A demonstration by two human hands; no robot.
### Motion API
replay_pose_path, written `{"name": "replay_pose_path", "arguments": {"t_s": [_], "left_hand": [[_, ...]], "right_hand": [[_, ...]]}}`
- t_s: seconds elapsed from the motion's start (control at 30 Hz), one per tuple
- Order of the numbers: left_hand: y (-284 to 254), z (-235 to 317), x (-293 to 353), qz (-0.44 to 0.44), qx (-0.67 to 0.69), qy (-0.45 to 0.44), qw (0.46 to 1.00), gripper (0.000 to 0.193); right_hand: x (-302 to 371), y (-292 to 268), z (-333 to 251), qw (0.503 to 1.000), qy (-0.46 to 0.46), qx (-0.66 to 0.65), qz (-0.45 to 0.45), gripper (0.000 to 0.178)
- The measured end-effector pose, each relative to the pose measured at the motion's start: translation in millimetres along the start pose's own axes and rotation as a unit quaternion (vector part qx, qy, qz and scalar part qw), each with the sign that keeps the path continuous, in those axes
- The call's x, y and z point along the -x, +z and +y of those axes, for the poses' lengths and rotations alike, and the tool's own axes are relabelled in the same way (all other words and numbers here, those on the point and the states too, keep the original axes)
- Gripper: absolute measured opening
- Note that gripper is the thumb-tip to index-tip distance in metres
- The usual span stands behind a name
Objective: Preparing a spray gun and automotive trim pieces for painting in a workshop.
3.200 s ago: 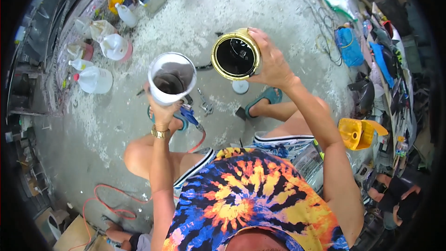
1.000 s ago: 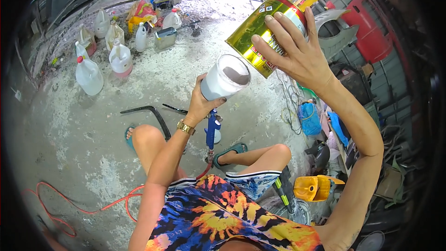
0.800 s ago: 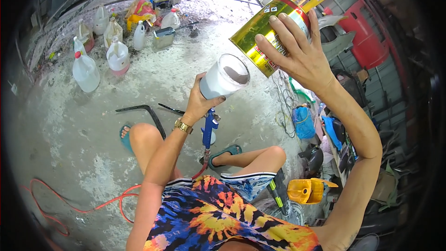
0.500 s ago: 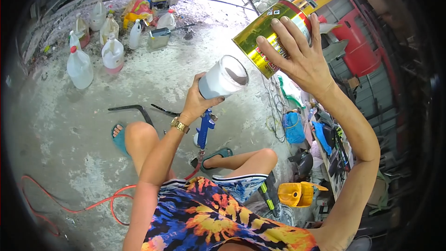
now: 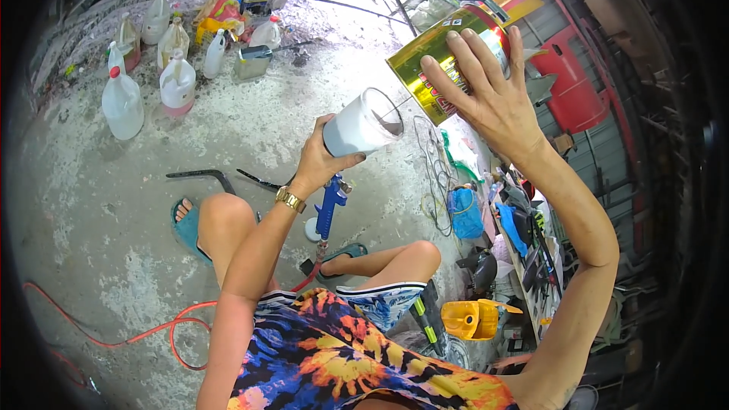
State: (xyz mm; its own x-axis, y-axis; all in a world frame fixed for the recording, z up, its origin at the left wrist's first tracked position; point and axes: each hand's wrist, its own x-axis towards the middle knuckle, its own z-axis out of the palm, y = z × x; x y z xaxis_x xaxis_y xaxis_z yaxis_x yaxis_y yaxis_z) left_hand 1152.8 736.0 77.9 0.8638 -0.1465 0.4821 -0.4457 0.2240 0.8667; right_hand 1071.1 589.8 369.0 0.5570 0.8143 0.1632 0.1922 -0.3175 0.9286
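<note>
My left hand (image 5: 313,161) is wrapped round a whitish translucent cup (image 5: 351,130), tilted with its round mouth to the upper right. Directly below it is a blue spray gun (image 5: 328,209); whether the cup is joined to it is hidden by my hand. My right hand (image 5: 490,102) grips a shiny gold tin can (image 5: 418,62), fingers spread over its side, tipped down toward the cup. A thin thread of liquid (image 5: 405,102) runs from the can's lower rim into the cup. Can and cup stay apart.
Several plastic jugs (image 5: 123,106) and a squarish container (image 5: 254,62) stand on the concrete floor at the far left. A red hose (image 5: 144,338) curls at lower left. On the right are a yellow plastic part (image 5: 467,320), a blue bag (image 5: 465,212), loose wires and a cluttered board.
A thin stream now shows between the can and the cup. The view has shifted slightly; both hands keep their holds.
</note>
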Motion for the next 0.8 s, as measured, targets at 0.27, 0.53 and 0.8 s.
{"name": "replay_pose_path", "arguments": {"t_s": [0.27, 0.53, 0.8], "left_hand": [[-0.6, -2.7, 2.0, 0.005, -0.004, 0.005, 1.000, 0.085], [0.1, -3.0, 6.0, -0.001, 0.019, 0.003, 1.000, 0.081], [0.8, -10.0, 8.8, 0.004, 0.009, 0.011, 1.000, 0.081]], "right_hand": [[-1.4, -5.6, -0.9, 1.000, -0.002, 0.001, 0.002, 0.077], [0.7, -8.6, 0.0, 1.000, -0.006, 0.012, 0.002, 0.077], [-1.1, -8.6, -1.8, 1.000, -0.011, 0.023, -0.003, 0.076]]}}
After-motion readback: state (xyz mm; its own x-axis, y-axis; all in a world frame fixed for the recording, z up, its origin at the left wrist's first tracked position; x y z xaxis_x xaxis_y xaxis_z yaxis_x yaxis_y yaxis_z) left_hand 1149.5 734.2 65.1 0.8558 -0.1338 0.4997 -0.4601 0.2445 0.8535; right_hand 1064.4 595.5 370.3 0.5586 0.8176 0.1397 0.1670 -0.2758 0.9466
